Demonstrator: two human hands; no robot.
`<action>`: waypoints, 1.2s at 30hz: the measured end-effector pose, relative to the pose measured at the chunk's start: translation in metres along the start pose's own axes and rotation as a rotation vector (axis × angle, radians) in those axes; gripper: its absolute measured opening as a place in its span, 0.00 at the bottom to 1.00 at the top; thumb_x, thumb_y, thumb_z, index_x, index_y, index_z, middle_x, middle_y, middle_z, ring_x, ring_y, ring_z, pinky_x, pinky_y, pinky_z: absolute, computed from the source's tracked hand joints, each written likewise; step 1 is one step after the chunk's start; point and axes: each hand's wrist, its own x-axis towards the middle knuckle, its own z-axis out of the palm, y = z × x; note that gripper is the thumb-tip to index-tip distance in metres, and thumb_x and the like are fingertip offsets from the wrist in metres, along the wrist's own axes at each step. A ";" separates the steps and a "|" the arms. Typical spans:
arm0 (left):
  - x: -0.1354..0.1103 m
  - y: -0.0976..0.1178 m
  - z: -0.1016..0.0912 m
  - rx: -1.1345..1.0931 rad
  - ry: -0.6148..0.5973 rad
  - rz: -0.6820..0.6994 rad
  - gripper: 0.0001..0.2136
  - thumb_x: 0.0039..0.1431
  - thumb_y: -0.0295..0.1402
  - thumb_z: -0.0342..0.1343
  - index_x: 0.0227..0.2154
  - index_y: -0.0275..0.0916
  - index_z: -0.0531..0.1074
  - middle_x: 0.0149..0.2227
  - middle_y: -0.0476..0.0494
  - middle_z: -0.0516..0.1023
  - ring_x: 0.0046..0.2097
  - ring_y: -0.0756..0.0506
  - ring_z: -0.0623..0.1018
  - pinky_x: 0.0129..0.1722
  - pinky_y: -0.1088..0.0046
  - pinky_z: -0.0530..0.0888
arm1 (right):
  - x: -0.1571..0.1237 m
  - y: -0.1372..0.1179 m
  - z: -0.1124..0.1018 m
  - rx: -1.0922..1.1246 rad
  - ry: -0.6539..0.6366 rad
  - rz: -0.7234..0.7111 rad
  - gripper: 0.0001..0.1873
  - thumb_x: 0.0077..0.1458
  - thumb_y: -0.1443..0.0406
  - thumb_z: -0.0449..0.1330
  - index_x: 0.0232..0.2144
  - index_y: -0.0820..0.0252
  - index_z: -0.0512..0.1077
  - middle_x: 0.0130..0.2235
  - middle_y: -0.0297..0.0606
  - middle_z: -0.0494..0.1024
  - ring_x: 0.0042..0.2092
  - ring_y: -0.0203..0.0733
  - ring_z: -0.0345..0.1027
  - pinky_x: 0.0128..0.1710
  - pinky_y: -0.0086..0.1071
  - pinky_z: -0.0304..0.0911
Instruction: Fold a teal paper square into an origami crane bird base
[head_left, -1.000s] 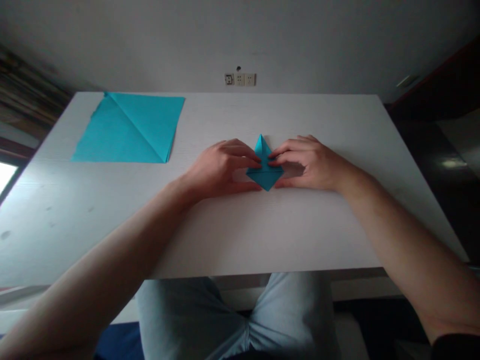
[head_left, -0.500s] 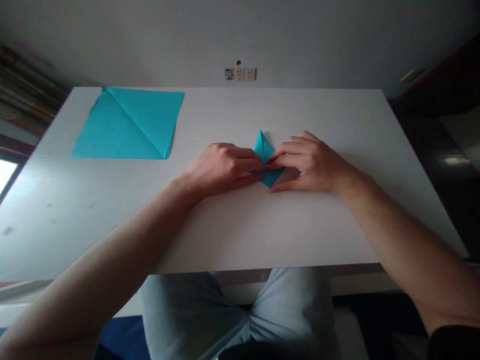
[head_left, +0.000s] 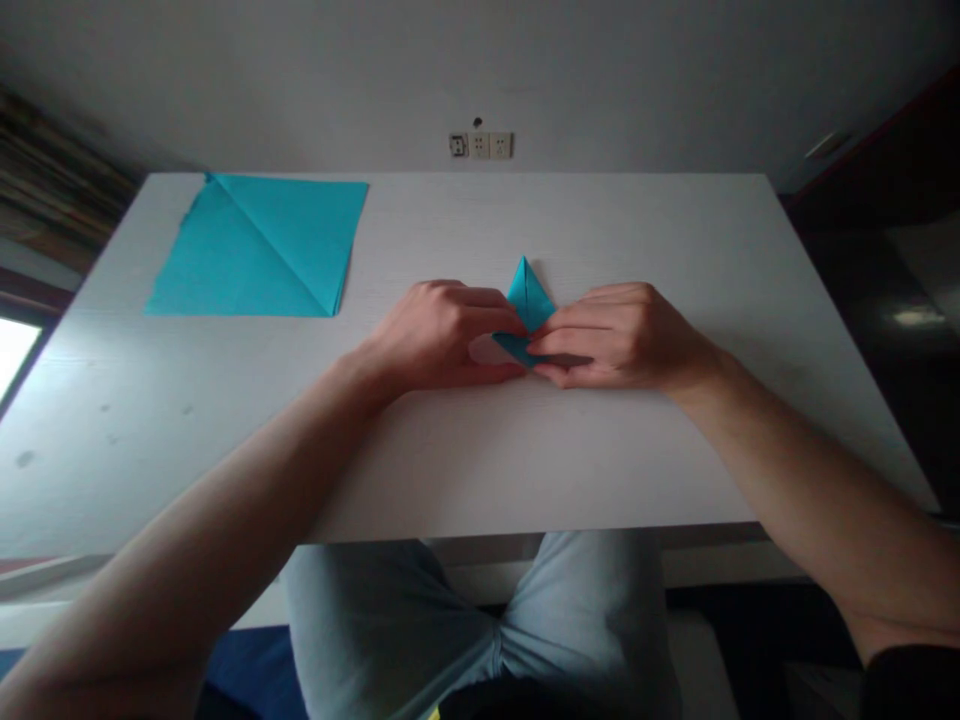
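Observation:
A small piece of folded blue paper (head_left: 528,293) lies on the white table between my two hands, its pointed tip facing the wall and a crease running down its middle. From the left, my left hand (head_left: 457,335) is closed on the paper, fingertips on its near half and thumb along the near edge. My right hand (head_left: 611,335) pinches the near right part, where thumb and fingers meet around a raised flap. Fingers cover much of the middle and right side of the paper.
Larger blue paper sheets (head_left: 277,245) with a diagonal crease lie at the table's back left. The white table (head_left: 637,470) reaches back to a grey wall holding a row of sockets (head_left: 480,146). My legs are below the near edge.
My right thumb and fingers have come together on the near flap. The near point of the paper, flat before, is now lifted and folded upward.

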 end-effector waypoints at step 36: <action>0.010 -0.001 0.016 -0.085 -0.004 -0.150 0.24 0.88 0.36 0.57 0.78 0.39 0.81 0.78 0.27 0.85 0.77 0.30 0.86 0.80 0.46 0.80 | -0.017 0.041 0.019 0.271 0.040 0.303 0.19 0.79 0.51 0.74 0.66 0.45 0.89 0.71 0.47 0.93 0.69 0.69 0.86 0.73 0.70 0.74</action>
